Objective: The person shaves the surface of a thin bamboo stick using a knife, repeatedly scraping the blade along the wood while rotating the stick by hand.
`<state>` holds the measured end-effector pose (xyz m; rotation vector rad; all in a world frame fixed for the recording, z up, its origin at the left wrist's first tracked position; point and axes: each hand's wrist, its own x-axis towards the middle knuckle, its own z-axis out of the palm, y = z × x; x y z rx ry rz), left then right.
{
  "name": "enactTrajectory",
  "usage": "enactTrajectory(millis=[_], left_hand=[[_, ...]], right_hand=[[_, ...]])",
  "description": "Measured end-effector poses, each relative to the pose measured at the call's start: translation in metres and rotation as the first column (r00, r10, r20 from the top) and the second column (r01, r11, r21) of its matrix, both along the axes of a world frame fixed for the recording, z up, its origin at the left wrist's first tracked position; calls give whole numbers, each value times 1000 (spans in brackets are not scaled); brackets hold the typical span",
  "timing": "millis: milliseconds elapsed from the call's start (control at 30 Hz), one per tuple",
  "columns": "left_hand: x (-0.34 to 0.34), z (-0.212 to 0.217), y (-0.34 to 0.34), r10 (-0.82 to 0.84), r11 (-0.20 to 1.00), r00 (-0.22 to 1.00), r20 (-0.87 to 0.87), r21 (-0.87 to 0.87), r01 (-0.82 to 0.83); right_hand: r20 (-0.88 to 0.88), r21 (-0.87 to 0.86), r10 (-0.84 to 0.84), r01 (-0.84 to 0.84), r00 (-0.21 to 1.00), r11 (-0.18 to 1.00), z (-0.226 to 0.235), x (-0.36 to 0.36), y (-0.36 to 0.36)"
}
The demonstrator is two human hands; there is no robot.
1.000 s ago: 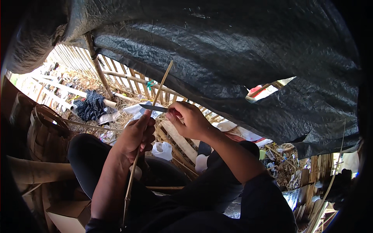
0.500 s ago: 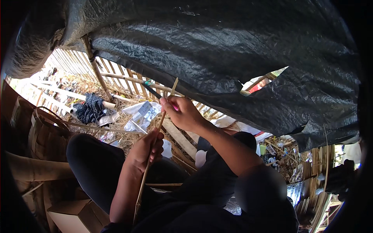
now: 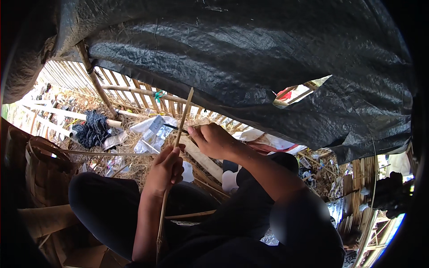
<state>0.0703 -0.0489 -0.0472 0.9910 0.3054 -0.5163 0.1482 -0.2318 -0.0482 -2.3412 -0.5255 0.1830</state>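
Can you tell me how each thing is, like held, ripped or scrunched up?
Left hand: closed around the bamboo strip
Right hand: closed on the knife
Bamboo strip: held, tilted
Knife: held, blade bare, crossing the strip
Black sheet: creased, torn open at the right
Dark cloth: crumpled

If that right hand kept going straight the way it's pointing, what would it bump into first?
Most likely the thin pale strip in the left hand, which crosses just ahead of the right hand; its knife overlaps the strip in view, though depth is hard to judge.
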Motion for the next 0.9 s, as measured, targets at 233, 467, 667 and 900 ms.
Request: enactTrajectory(millis=[233, 467, 667, 900], left_hand=[[-2, -22, -2, -77, 997, 997, -31, -7, 77], [1, -25, -1, -27, 999, 998, -64, -34, 25], [-2, -33, 1, -40, 998, 998, -56, -51, 37], [-2, -26, 2, -37, 999, 994, -101, -43, 33]], right_hand=[[-83, -149, 58, -69, 995, 986, -10, 7, -3], [-116, -165, 75, -94, 990, 982, -3, 13, 2], [-101, -187, 86, -104, 991, 977, -12, 11, 1], [-103, -149, 129, -143, 986, 978, -17, 7, 0]])
